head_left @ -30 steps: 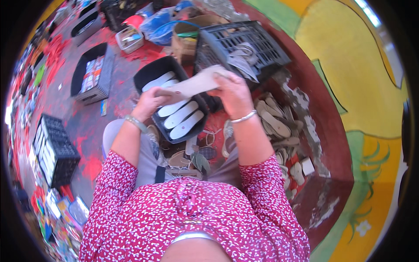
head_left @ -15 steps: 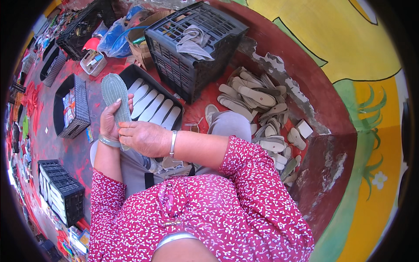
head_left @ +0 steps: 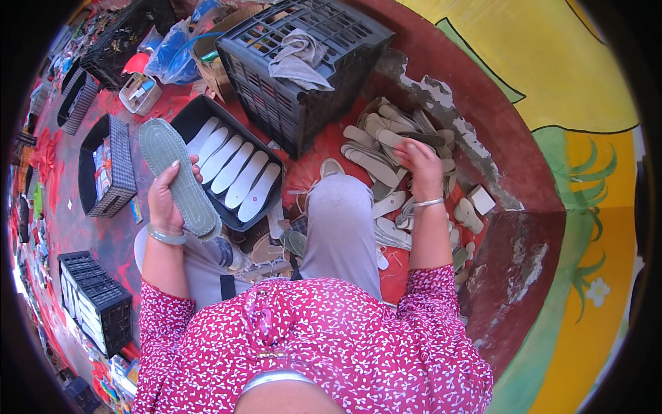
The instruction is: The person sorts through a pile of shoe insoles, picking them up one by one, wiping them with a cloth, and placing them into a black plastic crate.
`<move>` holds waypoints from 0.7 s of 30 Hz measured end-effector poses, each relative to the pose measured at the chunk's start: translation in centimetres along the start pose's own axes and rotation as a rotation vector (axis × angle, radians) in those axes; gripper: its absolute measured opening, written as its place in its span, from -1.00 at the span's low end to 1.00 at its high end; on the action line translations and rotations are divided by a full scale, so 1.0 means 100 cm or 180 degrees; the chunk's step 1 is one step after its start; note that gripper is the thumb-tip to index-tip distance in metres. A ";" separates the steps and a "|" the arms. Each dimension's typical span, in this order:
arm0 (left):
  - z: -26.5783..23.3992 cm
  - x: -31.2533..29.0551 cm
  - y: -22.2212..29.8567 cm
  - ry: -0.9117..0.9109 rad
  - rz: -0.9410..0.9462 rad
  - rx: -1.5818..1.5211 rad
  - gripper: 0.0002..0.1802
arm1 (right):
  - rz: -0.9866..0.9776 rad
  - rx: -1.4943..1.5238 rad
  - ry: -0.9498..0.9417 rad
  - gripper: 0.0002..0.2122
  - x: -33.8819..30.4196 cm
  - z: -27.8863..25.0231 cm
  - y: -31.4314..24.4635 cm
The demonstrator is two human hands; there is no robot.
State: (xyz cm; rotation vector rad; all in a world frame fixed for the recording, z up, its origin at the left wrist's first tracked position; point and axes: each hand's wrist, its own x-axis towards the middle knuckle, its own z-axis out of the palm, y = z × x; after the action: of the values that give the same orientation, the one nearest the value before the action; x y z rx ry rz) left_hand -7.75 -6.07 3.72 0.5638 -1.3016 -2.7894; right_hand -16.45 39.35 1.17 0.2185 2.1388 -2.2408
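A grey-green insole [head_left: 181,181] with rows of light stitching is gripped in my left hand [head_left: 165,207], thumb across its face and fingers behind. It stands tilted above my left knee, its wider end up and to the left. My right hand [head_left: 420,165] is raised well away from it, over the pile of insoles [head_left: 378,162] at the right. The fingers of that hand are bent together in a pinch; whatever they hold is too small to make out. A black bin [head_left: 279,214] beyond my left hand holds a row of white insoles [head_left: 231,168].
An upturned black plastic crate [head_left: 276,103] bears a grey cloth [head_left: 300,58]. To the left are a checkered basket [head_left: 114,186], a crate of white insoles [head_left: 100,303] and a small white basket [head_left: 140,95]. A peeling red wall [head_left: 514,255] bounds the right side.
My right hand has left the insole and swung out to the right, above the pile. My left hand keeps the insole, now shifted slightly left and turned with more of its face showing.
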 end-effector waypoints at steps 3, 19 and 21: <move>0.008 0.001 -0.002 0.0029 -0.0027 0.0079 -0.66 | 0.0575 0.0952 0.0863 -0.75 0.018 -0.087 0.075; 0.044 0.029 -0.015 0.0392 0.0025 0.0840 -0.70 | 0.1244 -0.2434 0.0651 -0.61 0.116 -0.161 0.232; 0.045 0.034 -0.015 0.0503 -0.0044 0.1070 -0.70 | 0.0527 -0.3959 0.0386 -0.57 0.138 -0.157 0.211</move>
State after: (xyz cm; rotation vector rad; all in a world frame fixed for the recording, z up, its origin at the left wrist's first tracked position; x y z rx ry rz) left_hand -12.23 -2.29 4.15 0.7872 -1.7441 -2.4853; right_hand -26.29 54.93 -22.17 0.4223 2.9187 -0.5319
